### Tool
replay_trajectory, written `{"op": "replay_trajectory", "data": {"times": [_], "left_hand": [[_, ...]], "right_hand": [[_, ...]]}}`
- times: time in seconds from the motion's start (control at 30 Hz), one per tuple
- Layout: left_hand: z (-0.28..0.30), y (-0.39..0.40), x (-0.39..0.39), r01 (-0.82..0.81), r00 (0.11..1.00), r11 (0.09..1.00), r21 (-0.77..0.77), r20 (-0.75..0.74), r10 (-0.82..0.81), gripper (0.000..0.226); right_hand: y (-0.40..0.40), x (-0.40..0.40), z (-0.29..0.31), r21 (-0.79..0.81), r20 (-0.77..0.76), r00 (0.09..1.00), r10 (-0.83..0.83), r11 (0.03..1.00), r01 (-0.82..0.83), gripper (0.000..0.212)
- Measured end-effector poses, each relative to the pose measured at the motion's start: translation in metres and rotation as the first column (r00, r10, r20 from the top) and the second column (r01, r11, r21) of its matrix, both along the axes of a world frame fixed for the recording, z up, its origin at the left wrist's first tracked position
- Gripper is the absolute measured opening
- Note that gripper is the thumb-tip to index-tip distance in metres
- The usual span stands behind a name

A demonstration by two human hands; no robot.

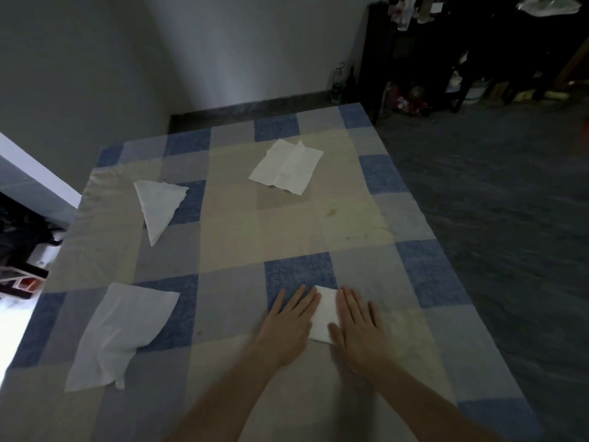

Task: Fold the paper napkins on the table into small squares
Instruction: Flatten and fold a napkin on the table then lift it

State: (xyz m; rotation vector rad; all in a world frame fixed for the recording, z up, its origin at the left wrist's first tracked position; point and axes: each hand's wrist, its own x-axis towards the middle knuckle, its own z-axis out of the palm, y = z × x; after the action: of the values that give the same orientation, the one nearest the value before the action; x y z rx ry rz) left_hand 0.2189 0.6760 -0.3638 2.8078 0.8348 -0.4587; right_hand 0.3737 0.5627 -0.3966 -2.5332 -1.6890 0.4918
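Observation:
A small folded white napkin lies near the table's front, between my two hands. My left hand lies flat with straight fingers on its left edge. My right hand presses flat on its right edge and hides part of it. Three more white napkins lie on the checked tablecloth: a crumpled open one at the front left, a triangle-shaped one at the far left, and an unfolded creased one at the back centre.
The table stands against a pale wall at the back and left. Dark floor runs along its right side. A dark cabinet with bottles and clutter stands at the back right. Boxes and dark objects sit past the left edge.

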Motion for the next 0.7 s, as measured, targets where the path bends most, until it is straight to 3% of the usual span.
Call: {"op": "replay_trajectory", "data": {"times": [0.13,0.27,0.33,0.43,0.53,0.7], "left_hand": [[0.012,-0.010,0.009,0.029,0.999,0.997,0.073,0.021,-0.030,0.061],[0.008,-0.037,0.018,-0.027,0.980,0.992,-0.124,0.192,0.051,0.063],[0.000,-0.047,0.009,-0.068,0.987,0.981,-0.180,0.134,0.093,0.073],[-0.010,-0.054,-0.018,-0.144,0.989,0.985,-0.094,0.031,0.147,0.065],[-0.011,-0.054,-0.038,-0.177,0.984,0.981,-0.076,0.018,0.179,0.065],[0.012,-0.045,-0.031,-0.149,0.989,0.986,-0.078,0.000,0.149,0.069]], "right_hand": [[0.001,-0.002,0.001,-0.015,-0.005,1.000,-0.008,1.000,0.008,0.068],[0.001,0.000,-0.001,0.005,0.028,0.999,0.018,1.000,-0.018,0.068],[0.002,0.000,0.000,0.016,0.045,0.999,0.022,1.000,-0.023,0.070],[0.004,0.000,0.000,-0.004,0.013,0.998,0.059,0.998,-0.059,0.079],[0.004,-0.001,0.004,0.004,0.008,0.999,0.051,0.999,-0.051,0.084],[0.011,0.002,0.014,-0.122,-0.049,0.996,0.069,0.990,-0.074,0.089]]}}
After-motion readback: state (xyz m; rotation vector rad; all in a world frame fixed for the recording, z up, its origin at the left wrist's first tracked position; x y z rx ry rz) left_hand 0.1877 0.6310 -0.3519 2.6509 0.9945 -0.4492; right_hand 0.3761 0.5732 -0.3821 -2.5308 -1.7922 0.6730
